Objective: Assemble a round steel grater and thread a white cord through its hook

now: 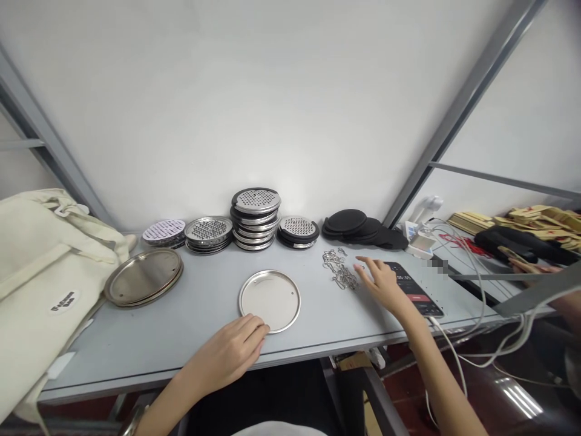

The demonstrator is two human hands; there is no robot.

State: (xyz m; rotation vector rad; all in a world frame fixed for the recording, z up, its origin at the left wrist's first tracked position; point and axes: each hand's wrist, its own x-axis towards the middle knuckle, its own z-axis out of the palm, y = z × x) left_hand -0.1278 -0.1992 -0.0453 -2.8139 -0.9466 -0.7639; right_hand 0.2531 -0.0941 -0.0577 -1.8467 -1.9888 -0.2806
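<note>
While the left hand (242,342) rests with its fingers curled over the near rim of a round, shallow silver metal plate (271,303), the right hand (382,283) hovers off to the right with its fingers loosely spread. Whether the left thumb pinches the plate from below cannot be told, as it is hidden. The plate lies flat on the pale grey desk (158,339), near its front edge and roughly in the middle.

Just beside the right fingertips lies a loose, tangled heap of small silver wire hooks (345,278); whether one of them touches a finger is too small to tell. Under the right hand and wrist, partly covered by them, is a flat black smartphone (415,293) with a lit timer screen, a white cable (447,342) running from its near end.

Along the back stand short piles of round perforated grater discs, the tallest being a silver-and-black stack (256,221) behind the plate. To its right, beyond one lower pile, overlapping flat black round pads (345,222) lie near the wall. On the left, larger round silver plates (145,275) are stacked against a cream canvas bag (40,260).
</note>
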